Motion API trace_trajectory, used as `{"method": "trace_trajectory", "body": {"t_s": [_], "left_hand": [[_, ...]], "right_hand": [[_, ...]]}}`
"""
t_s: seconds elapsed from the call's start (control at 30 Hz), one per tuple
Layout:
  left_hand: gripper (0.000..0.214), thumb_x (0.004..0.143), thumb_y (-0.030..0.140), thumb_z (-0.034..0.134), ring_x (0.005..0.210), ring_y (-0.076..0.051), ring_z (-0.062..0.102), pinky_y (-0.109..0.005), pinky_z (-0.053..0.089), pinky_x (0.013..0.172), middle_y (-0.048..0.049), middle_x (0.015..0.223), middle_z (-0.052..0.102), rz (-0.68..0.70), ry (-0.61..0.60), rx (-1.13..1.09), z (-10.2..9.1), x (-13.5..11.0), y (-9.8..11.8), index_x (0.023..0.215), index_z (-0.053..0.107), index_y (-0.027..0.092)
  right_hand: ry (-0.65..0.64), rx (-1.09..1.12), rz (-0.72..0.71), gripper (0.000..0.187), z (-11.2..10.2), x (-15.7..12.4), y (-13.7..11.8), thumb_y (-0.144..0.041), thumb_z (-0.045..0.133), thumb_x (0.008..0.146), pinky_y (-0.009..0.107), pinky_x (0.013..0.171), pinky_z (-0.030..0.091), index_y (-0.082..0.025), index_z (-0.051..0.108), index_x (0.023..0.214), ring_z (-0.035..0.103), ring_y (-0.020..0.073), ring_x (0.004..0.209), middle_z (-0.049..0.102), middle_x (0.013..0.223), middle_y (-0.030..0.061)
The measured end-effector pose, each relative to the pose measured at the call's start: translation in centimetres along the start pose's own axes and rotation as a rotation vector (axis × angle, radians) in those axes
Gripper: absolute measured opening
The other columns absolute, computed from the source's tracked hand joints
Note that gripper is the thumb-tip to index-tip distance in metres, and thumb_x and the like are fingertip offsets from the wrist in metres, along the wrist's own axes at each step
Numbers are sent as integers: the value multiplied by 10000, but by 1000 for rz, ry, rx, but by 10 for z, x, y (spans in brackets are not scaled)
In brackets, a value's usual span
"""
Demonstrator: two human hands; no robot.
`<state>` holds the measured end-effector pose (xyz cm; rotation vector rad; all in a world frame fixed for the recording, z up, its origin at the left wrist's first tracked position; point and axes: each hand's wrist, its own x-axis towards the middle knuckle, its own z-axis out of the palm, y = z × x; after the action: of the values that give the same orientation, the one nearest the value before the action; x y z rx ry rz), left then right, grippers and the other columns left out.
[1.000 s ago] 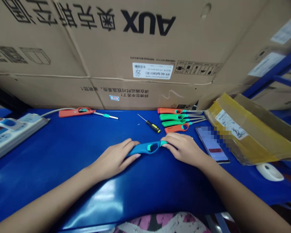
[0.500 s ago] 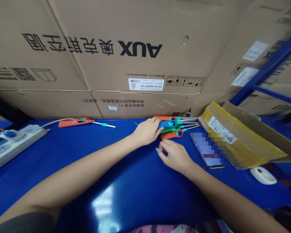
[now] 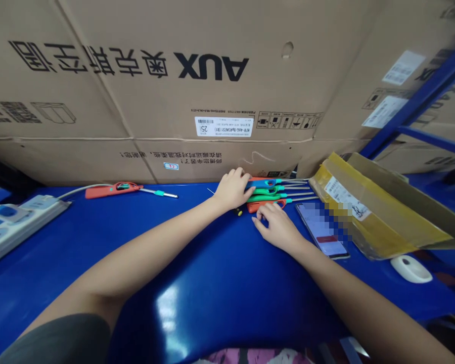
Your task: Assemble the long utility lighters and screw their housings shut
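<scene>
My left hand (image 3: 232, 189) reaches to the back of the blue table (image 3: 212, 288) and is closed on the handle of a blue long-nosed lighter (image 3: 264, 183). The lighter lies on top of a row of lighters, two green ones (image 3: 267, 193) and an orange one (image 3: 273, 203) at the front. My right hand (image 3: 276, 226) rests just in front of that row, its fingers stretched out and touching the orange lighter's handle. A yellow-and-black screwdriver (image 3: 238, 212) peeks out from under my left wrist.
A phone (image 3: 322, 230) lies right of my right hand, beside a yellow-taped carton (image 3: 379, 215) and a white mouse (image 3: 410, 268). Another orange lighter (image 3: 114, 190) and a power strip (image 3: 11, 225) are at the left. A large cardboard box (image 3: 174, 101) walls the back.
My left hand carried the blue lighter from the table's middle to the row of lighters at the back and set it on top. My right hand let go and moved up to the orange lighter.
</scene>
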<state>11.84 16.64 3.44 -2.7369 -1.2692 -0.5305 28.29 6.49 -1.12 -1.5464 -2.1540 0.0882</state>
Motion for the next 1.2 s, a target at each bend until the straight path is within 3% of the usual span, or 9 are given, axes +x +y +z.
{"method": "trace_trajectory", "body": {"t_s": [0.17, 0.3, 0.4, 0.57, 0.7, 0.8, 0.93, 1.07, 1.2], "left_hand": [[346, 981, 379, 447, 1113, -253, 616, -358, 510, 914, -99, 1220, 635, -50, -58, 17, -31, -23, -39, 1212, 631, 197], [282, 874, 315, 509, 966, -231, 665, -327, 514, 843, -38, 1078, 715, -95, -206, 75, -65, -58, -104, 1057, 709, 235], [326, 762, 265, 578, 1072, -301, 633, -381, 496, 905, -83, 1150, 696, -181, -268, 166, -84, -93, -160, 1048, 727, 223], [487, 729, 322, 625, 1155, -410, 543, -500, 458, 946, -196, 1222, 613, -366, -242, 273, -90, -148, -236, 1186, 659, 158], [536, 844, 548, 522, 990, -320, 606, -420, 496, 876, -159, 1104, 616, -351, -229, 181, -82, -172, -267, 1190, 651, 159], [592, 916, 596, 410, 932, -252, 612, -366, 502, 873, -140, 1067, 586, -250, -174, 60, -76, -183, -267, 1185, 664, 134], [592, 945, 628, 437, 896, -219, 604, -341, 510, 842, -119, 1021, 590, -113, -104, -84, -70, -193, -243, 1149, 703, 140], [441, 994, 531, 485, 997, -212, 602, -336, 507, 907, -97, 1081, 619, 0, -80, -196, -62, -201, -191, 1198, 706, 209], [353, 998, 453, 544, 1051, -203, 594, -336, 504, 949, -85, 1123, 626, 61, -86, -272, -51, -205, -112, 1243, 678, 238]], "right_hand": [[26, 109, -18, 199, 0, 1, 0, -210, 525, 932, 346, 771, 461, -215, 485, 737, 557, 209, 812, 600, 806, 47], [27, 181, -60, 165, -3, 0, -9, -211, 527, 940, 341, 759, 469, -213, 518, 775, 563, 199, 794, 601, 808, 42], [-4, 224, -118, 136, -4, -1, -17, -202, 538, 940, 339, 766, 475, -215, 547, 805, 576, 201, 814, 620, 827, 43], [-62, 259, -204, 108, -2, -5, -26, -178, 541, 941, 357, 798, 470, -217, 581, 849, 577, 212, 849, 635, 854, 47], [-97, 270, -245, 109, -2, -5, -29, -163, 539, 943, 353, 815, 471, -213, 589, 859, 579, 205, 862, 635, 866, 45], [-113, 264, -261, 107, -3, -5, -28, -161, 537, 947, 354, 823, 473, -210, 598, 874, 580, 205, 872, 641, 872, 48], [-133, 249, -288, 107, -5, -5, -26, -172, 531, 960, 375, 863, 467, -208, 609, 896, 577, 212, 895, 658, 888, 53], [-167, 255, -337, 103, -11, -7, -30, -188, 521, 974, 376, 895, 457, -212, 618, 949, 580, 210, 932, 674, 936, 54], [-215, 274, -383, 110, -20, -11, -44, -302, 556, 981, 360, 896, 449, -210, 607, 1015, 583, 206, 965, 661, 991, 59]]}}
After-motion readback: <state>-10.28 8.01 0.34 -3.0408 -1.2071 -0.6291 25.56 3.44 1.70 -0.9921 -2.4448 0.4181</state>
